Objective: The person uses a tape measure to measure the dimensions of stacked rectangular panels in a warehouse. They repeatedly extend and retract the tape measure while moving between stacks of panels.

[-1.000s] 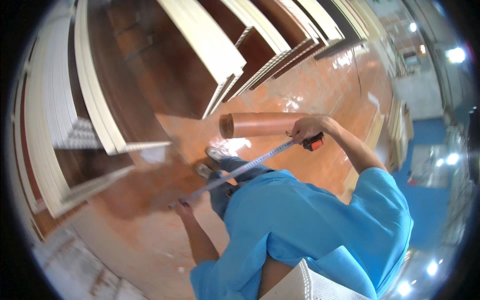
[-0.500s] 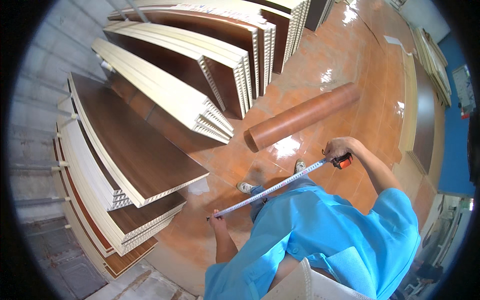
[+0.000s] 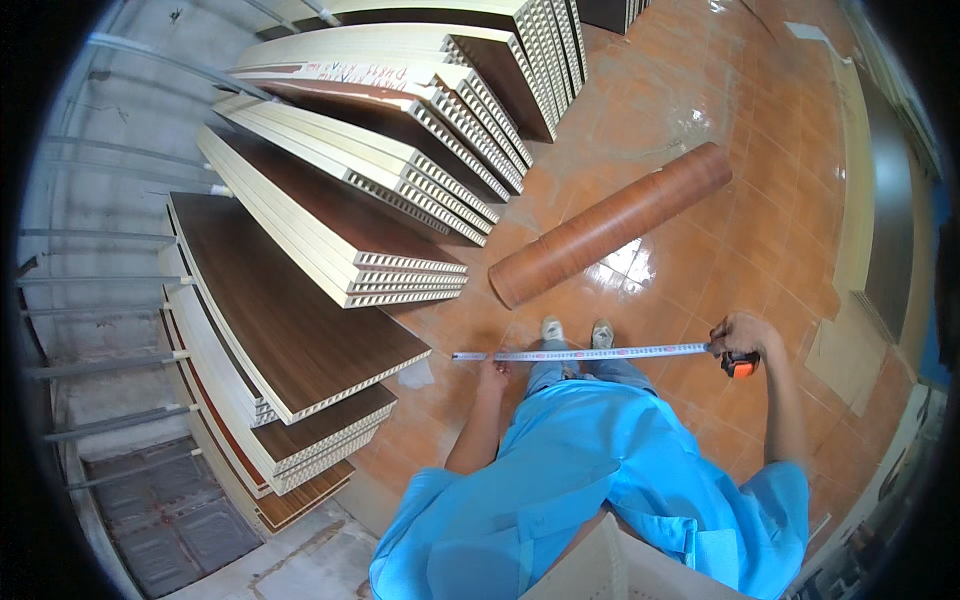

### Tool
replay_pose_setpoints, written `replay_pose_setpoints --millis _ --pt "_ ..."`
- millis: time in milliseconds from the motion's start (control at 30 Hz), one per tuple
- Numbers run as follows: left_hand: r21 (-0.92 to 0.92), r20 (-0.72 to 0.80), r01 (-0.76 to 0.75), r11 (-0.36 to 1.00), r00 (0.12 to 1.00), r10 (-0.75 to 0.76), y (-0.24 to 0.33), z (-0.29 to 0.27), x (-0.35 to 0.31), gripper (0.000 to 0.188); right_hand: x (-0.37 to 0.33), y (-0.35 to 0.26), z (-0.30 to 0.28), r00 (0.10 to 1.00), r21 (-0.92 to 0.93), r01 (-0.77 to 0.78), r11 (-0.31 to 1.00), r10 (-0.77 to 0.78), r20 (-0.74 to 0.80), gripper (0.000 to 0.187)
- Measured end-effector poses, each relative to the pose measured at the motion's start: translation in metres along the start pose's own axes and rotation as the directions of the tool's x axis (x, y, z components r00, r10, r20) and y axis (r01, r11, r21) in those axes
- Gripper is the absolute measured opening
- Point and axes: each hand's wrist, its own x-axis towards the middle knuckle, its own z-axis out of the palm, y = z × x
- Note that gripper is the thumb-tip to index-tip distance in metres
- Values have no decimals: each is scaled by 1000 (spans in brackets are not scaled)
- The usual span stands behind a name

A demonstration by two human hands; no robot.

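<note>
Between my two hands a white tape measure blade (image 3: 620, 352) runs out nearly level, above my feet. My right hand (image 3: 742, 336) is closed around the black and orange tape measure case (image 3: 741, 365). At the other side my left hand (image 3: 494, 370) pinches the blade a little short of its free end, which sticks out past the fingers to the left. That end hangs just right of a dark brown wood-grain door panel (image 3: 300, 300) and does not touch it. Ahead of me on the tiled floor lies a large brown roll of sheet material (image 3: 610, 225).
Stacks of cream-edged panels (image 3: 350, 180) lean on metal rack bars (image 3: 110, 237) along the left wall. Several brown-faced panels (image 3: 330, 420) stand lower left. On the right are a dark panel (image 3: 890, 200) and flat cardboard (image 3: 850, 350). Orange floor tiles (image 3: 680, 290) shine around the roll.
The blade has swung from a slant to nearly level. My left hand has moved up and right, my right hand to the right and slightly down. My view and stance have turned; both shoes now show together.
</note>
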Motion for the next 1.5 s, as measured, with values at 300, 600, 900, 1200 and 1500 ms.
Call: replay_pose_setpoints --millis 300,600,900,1200,1500 --pt "383 133 -38 923 991 -14 14 169 13 22 42 33 -29 994 238 -89 967 100 -38 25" --pt "709 104 -38 704 993 -51 7 292 49 23 65 126 -94 928 211 -116 971 182 -326 24" --pt "696 76 -152 702 987 138 -41 473 23 23 118 252 -165 906 335 -98 937 223 -359 34" --pt "667 207 -246 703 968 143 -97 569 -11 21 134 307 -298 846 208 -201 957 276 -456 29" --pt "653 -79 -105 750 975 206 -75 556 3 24 183 301 -360 867 140 -209 968 250 -430 29"
